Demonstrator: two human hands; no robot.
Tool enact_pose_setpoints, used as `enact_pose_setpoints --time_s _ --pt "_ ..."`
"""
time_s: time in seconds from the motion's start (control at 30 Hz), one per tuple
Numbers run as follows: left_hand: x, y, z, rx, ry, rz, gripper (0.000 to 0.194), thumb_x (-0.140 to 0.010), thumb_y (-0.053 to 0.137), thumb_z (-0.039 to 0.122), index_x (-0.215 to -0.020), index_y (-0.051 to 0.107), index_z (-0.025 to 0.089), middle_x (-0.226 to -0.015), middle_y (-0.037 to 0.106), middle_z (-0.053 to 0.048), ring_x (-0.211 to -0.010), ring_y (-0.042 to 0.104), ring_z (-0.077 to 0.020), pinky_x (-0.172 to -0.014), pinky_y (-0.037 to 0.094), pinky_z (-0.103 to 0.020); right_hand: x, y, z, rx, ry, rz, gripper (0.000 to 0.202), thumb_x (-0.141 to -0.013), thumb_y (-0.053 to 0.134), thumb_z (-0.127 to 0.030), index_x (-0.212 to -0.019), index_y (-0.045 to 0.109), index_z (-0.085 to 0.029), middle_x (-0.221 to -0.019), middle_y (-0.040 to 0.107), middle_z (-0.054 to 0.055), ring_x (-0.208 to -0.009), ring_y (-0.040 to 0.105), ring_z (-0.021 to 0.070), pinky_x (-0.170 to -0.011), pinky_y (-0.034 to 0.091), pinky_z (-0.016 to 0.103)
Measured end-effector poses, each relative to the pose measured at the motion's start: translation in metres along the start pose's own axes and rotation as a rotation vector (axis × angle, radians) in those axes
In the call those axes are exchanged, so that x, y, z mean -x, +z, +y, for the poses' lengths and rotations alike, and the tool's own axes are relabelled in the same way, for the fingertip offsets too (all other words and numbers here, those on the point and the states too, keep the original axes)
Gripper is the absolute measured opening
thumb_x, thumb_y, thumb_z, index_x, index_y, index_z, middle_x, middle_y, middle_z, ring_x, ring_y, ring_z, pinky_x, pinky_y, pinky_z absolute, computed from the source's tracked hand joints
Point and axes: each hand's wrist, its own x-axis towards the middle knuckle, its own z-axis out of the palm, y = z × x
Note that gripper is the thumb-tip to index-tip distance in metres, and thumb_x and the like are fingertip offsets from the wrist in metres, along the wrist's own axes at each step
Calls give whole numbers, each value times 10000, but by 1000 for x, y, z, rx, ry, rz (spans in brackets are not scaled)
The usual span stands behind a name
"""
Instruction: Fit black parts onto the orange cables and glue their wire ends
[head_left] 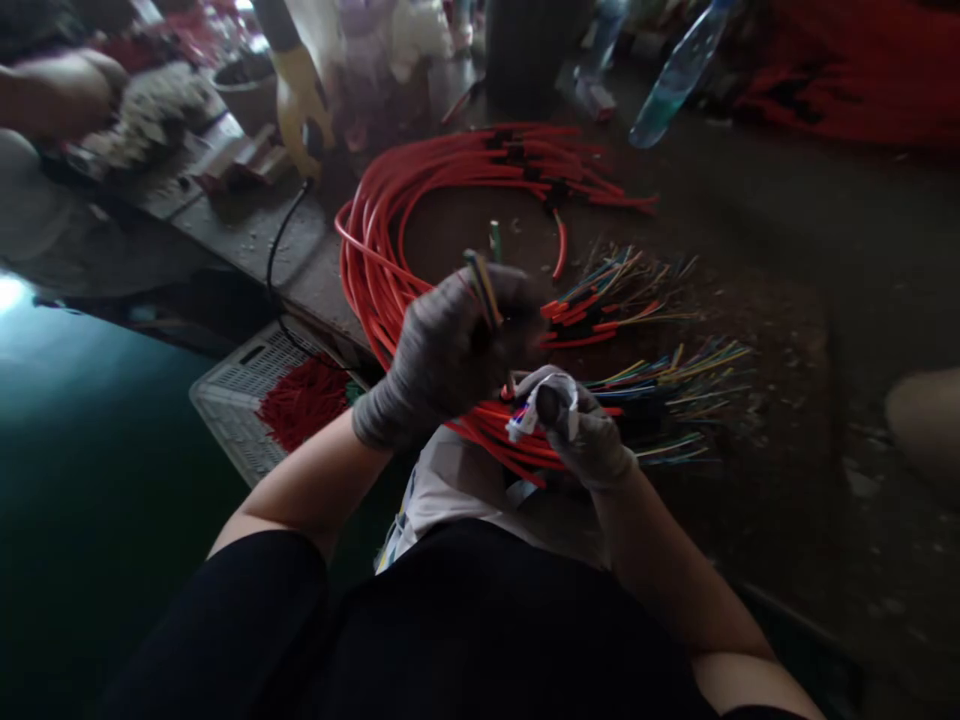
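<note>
My left hand [442,345], in a grey glove and partly smeared by motion, is closed around a few thin coloured wires [484,285] that stick up out of the fist. Just to its right and lower, my right hand [589,435], also gloved, has its fingers curled in a pinch. White crumpled material [559,385] wraps around its thumb, and a small white piece with red and blue marks [520,420] shows at the fingertips. A bundle of red cables [375,240] loops around behind my hands. Their stripped ends fan out as multicoloured wires [675,375] on the right.
A white plastic crate [232,385] with red pieces [304,400] stands below the table's left edge. Across the table are a plastic bottle [679,75], a yellow-handled tool [296,100] with a black cord, and a bucket [244,85]. Another person's arm [60,95] reaches in at upper left.
</note>
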Motion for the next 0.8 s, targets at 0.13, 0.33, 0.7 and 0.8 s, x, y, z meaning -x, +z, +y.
enact_pose_setpoints --time_s 0.13,0.33,0.7,0.8 --pt "-10 -3 -16 330 -365 -33 233 -980 570 406 -1008 645 187 -795 724 -9 -507 613 -73 -451 486 -189 -17 1 -10 -93 -140 234 176 -954 640 -401 -989 691 -236 -888 724 40 -639 668 142 -513 547 259" --pt "-16 9 -22 523 -510 -36 191 -974 587 368 -967 656 191 -694 668 18 -424 528 -56 -373 389 -167 -27 3 -18 151 -298 167 161 -975 598 -404 -974 689 -271 -865 722 40 -676 687 172 -596 595 330" --pt "-7 13 -17 528 -508 67 191 -975 569 375 -964 643 199 -620 620 36 -368 476 -65 -356 378 -188 -23 15 -1 236 -304 347 147 -990 558 -344 -946 648 -236 -901 704 57 -723 679 184 -696 616 366" --pt "15 11 7 371 -343 49 228 -1030 460 351 -1118 618 213 -726 677 7 -423 546 -70 -394 433 -189 -16 10 -2 182 -223 287 162 -983 570 -364 -947 657 -233 -934 720 80 -734 676 198 -700 611 377"
